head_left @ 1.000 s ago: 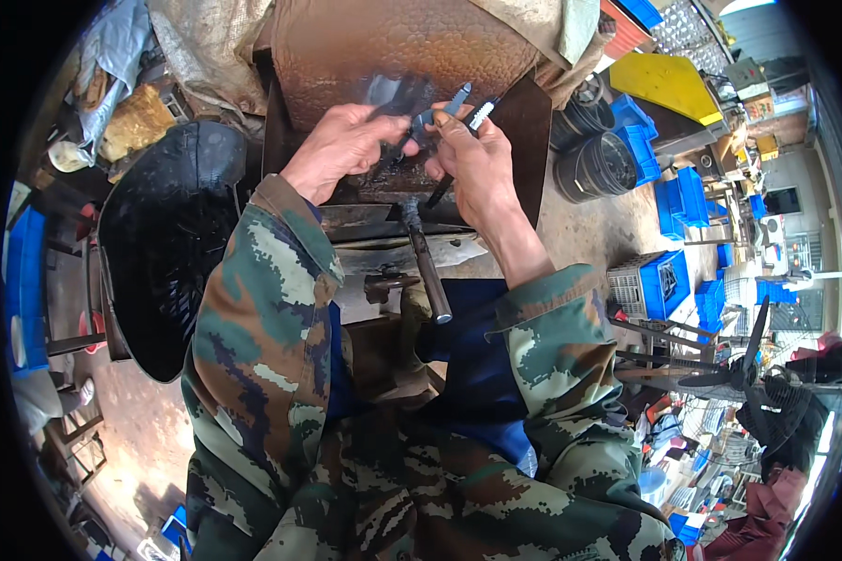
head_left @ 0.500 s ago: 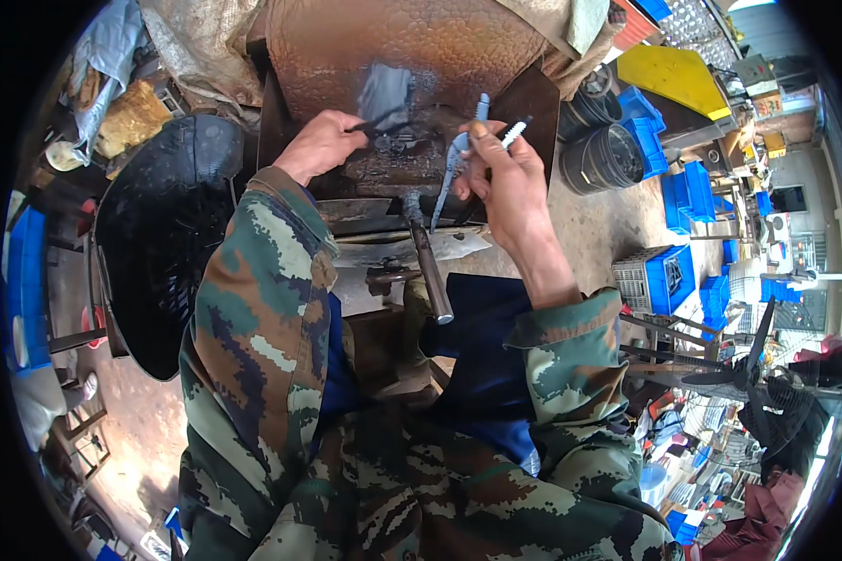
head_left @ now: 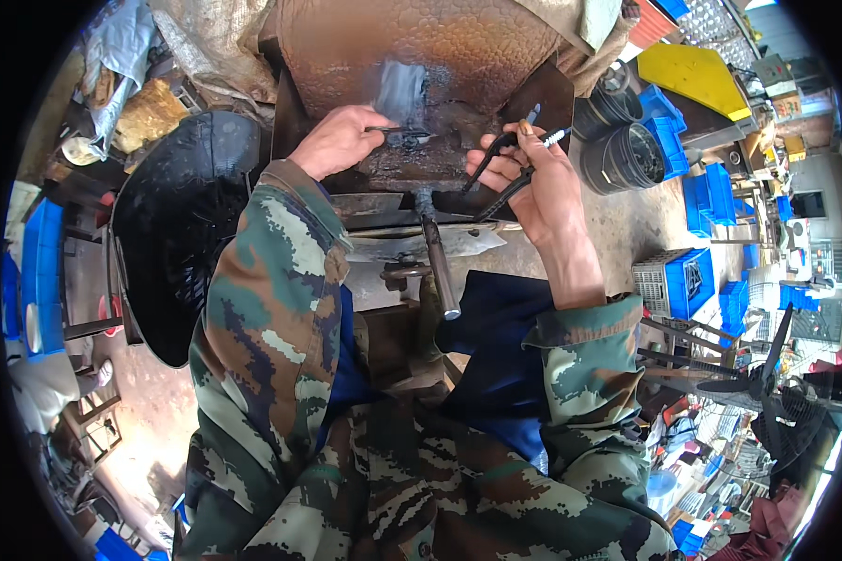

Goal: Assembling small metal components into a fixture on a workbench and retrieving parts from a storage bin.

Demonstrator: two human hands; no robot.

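Black pliers (head_left: 505, 195), legs splayed, sit between the thumb and loosely curled fingers of the right hand (head_left: 544, 178); across to the left, over the grimy block (head_left: 393, 170), the left hand (head_left: 340, 140) pinches a thin dark piece (head_left: 400, 130)!

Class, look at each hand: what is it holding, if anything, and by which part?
The left hand pinches a thin dark piece by its left end. The right hand holds a dark two-legged tool near its upper end, beside the pale threaded part.
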